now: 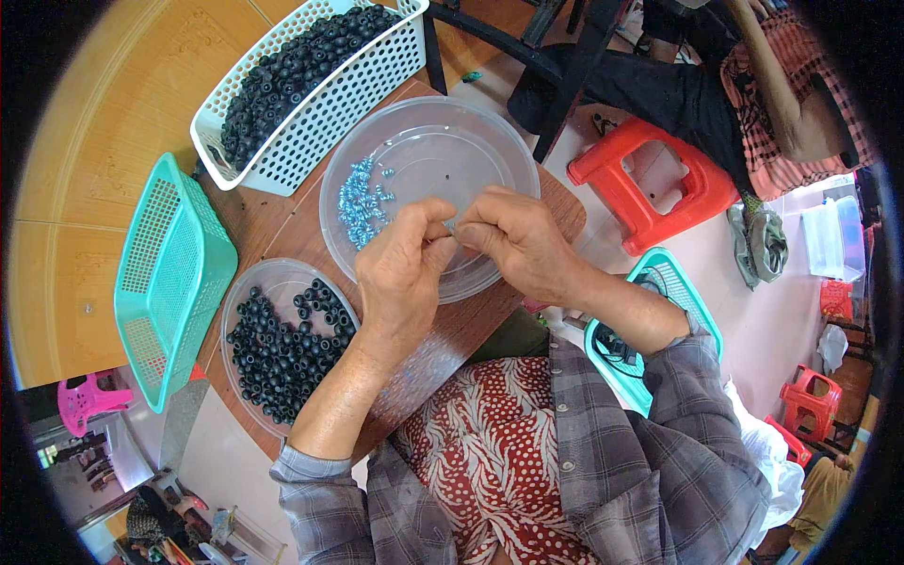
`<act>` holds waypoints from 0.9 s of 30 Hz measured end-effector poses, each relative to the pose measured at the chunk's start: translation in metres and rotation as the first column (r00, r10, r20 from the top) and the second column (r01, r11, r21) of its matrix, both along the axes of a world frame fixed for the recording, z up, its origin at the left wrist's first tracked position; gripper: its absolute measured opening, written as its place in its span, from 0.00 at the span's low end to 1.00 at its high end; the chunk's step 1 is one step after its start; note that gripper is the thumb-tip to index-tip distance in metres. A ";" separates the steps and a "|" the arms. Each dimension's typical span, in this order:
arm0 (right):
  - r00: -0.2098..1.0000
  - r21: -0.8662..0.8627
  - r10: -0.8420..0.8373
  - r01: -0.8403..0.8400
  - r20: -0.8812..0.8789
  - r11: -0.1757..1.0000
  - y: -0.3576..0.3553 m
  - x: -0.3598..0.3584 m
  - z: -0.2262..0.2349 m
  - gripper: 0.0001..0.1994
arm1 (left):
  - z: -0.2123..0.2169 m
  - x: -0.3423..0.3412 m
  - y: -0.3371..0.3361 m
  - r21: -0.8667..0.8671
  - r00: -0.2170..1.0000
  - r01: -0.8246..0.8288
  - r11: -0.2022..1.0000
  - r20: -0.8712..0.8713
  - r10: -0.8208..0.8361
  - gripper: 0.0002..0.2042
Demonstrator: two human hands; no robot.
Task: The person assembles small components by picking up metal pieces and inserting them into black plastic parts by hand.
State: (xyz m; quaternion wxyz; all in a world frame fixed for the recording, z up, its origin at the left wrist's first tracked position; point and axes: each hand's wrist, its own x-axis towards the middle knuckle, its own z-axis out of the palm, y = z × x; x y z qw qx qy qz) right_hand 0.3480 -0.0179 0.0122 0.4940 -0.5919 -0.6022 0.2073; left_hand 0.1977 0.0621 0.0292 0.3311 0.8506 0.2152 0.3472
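Left hand and right hand pinched fingertip to fingertip over the clear round plastic tray, on something too small to tell. Small silver screws lie in the tray, left of the hands. Judged: mid-assembly of one piece; next needs fine alignment.

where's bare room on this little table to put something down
Bare wood shows only at the right corner of the table beyond the large clear dish, and in the strip between the small dish of black beads and the left forearm. The left side is crowded with baskets.
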 end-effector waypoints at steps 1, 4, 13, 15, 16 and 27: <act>1.000 0.000 0.001 -0.001 -0.001 1.000 0.000 0.000 0.001 0.04 | 0.001 0.000 0.000 -0.284 1.000 0.008 0.959 0.006 -0.006 0.15; 0.997 0.086 0.002 -0.009 0.071 0.996 -0.001 0.001 0.002 0.04 | 0.010 0.002 0.002 -0.692 0.999 0.027 0.721 0.032 -0.006 0.12; 0.994 0.118 0.090 -0.096 0.055 0.988 0.001 0.003 -0.002 0.03 | 0.005 0.004 0.002 -0.900 0.995 0.018 0.435 0.061 0.084 0.09; 0.996 0.125 0.066 -0.073 0.060 0.989 0.001 0.003 -0.003 0.03 | 0.005 0.005 0.002 -0.899 0.993 0.030 0.436 0.075 0.086 0.10; 0.996 0.125 0.066 -0.073 0.060 0.989 0.001 0.003 -0.002 0.03 | 0.005 0.005 0.001 -0.888 0.993 0.015 0.460 0.067 0.098 0.09; 0.997 0.093 0.079 -0.079 0.006 0.993 0.004 0.005 0.000 0.04 | 0.007 0.003 -0.001 -0.772 0.994 -0.055 0.634 0.015 0.105 0.09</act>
